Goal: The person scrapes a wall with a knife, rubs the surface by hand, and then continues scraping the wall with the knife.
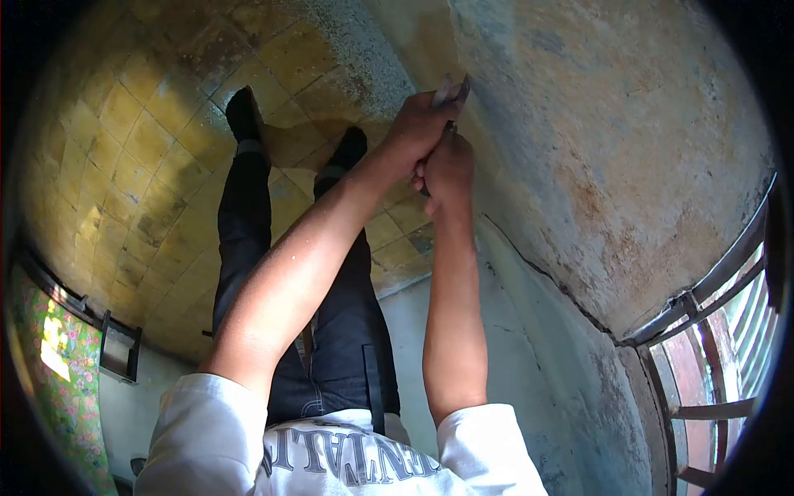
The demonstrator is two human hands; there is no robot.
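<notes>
My right hand (452,169) is closed around the dark handle of a scraper (462,88), whose flat tip lies right at the wall. Just above it, my left hand (420,124) has its fingers closed at the front part of the same tool, close against the right hand. Most of the scraper is hidden by the fingers. The wall (571,157) beside the tip is worn, with patchy, stained paint.
Pale crumbs (351,50) are scattered along the foot of the wall on the yellow tiled floor (124,165). A barred window (711,355) is at the right. Floral green cloth (78,372) hangs at the lower left. A crack (562,285) runs along the wall.
</notes>
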